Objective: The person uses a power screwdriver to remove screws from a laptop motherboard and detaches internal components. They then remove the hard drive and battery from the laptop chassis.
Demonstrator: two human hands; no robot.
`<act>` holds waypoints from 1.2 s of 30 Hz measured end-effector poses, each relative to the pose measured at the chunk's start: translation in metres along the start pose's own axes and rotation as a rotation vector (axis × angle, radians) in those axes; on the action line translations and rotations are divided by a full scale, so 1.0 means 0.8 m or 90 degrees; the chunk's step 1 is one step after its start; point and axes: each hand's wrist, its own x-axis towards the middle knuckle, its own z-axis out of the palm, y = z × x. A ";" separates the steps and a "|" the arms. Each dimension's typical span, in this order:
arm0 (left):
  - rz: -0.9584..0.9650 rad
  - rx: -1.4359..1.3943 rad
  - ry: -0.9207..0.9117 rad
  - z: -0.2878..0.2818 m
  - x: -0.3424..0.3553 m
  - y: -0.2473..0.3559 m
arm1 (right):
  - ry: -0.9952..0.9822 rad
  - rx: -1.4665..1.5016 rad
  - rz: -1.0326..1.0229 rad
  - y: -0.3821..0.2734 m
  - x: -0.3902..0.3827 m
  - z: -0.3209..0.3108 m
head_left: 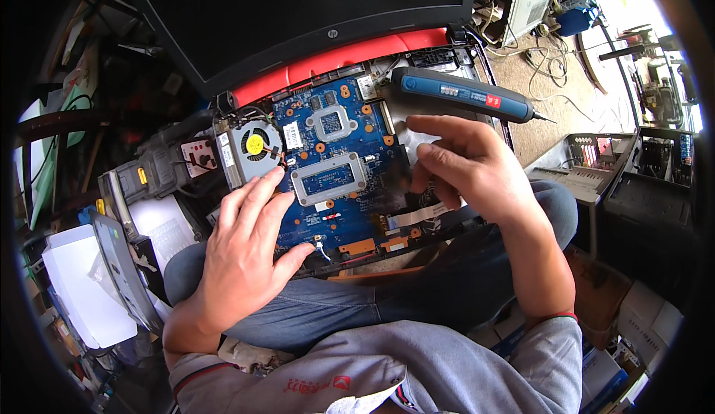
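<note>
An opened laptop lies across my lap, its blue motherboard point(350, 224) bared. My left hand point(249, 246) rests over the board's left edge, fingers stretched out, fingertips just below the cooling fan point(257, 144) with its yellow label. Over the right part of the laptop base hovers my right hand point(480, 164), index finger extended and the others loosely bent. I see nothing held in either hand. Above the right hand lies a blue electric screwdriver point(462, 93), its bit pointing right. A pale ribbon cable point(421, 216) runs beneath the right fingers. Metal bracket frames point(328, 179) sit mid-board.
Behind the base stands the dark laptop screen point(298, 19), with a red strip point(342, 61) along its lower edge. Grey-blue cases and a white sheet point(82, 287) crowd the left. Loose cables point(555, 71) lie on the floor at right, near a laptop keyboard part point(570, 181).
</note>
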 end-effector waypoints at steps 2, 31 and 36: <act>0.002 0.010 -0.001 0.000 0.000 0.000 | -0.012 0.057 0.013 0.004 0.001 0.004; -0.024 0.016 0.007 -0.002 0.006 0.006 | -0.108 0.509 0.007 0.016 0.007 0.020; -0.013 0.042 0.004 0.000 0.006 0.004 | -0.145 0.594 -0.012 0.025 0.010 0.016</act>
